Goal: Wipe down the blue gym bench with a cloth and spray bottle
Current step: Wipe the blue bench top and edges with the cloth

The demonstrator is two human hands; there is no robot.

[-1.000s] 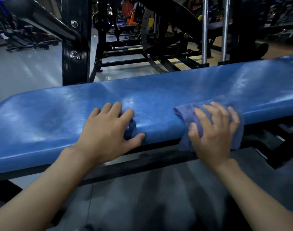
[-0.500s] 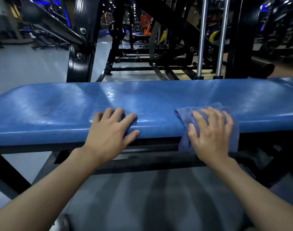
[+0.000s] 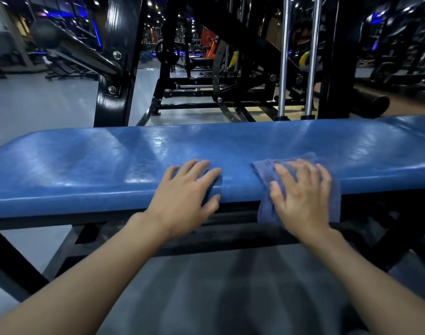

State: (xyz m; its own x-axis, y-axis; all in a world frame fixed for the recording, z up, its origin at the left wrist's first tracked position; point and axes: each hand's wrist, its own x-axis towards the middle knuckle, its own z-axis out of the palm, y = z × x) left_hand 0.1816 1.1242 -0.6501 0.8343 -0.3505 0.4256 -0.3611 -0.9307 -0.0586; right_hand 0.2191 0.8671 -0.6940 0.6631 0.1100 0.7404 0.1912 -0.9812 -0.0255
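Observation:
The blue gym bench (image 3: 110, 165) runs across the whole view, its shiny padded top level in front of me. My left hand (image 3: 185, 197) rests flat on the near edge of the pad, fingers spread. My right hand (image 3: 301, 194) presses a blue cloth (image 3: 264, 170) onto the pad with straight, spread fingers. The cloth drapes over the near edge and hangs below it. No spray bottle is in view.
The bench's black steel frame (image 3: 25, 269) runs under the pad. Behind it stand a black upright post (image 3: 114, 76), chrome guide rods (image 3: 284, 56) and more gym machines. Grey floor (image 3: 37, 102) lies at the left.
The view has tilted up, so the bench now looks level and lower in frame. Both hands stay in the same places on the pad; the cloth has barely shifted.

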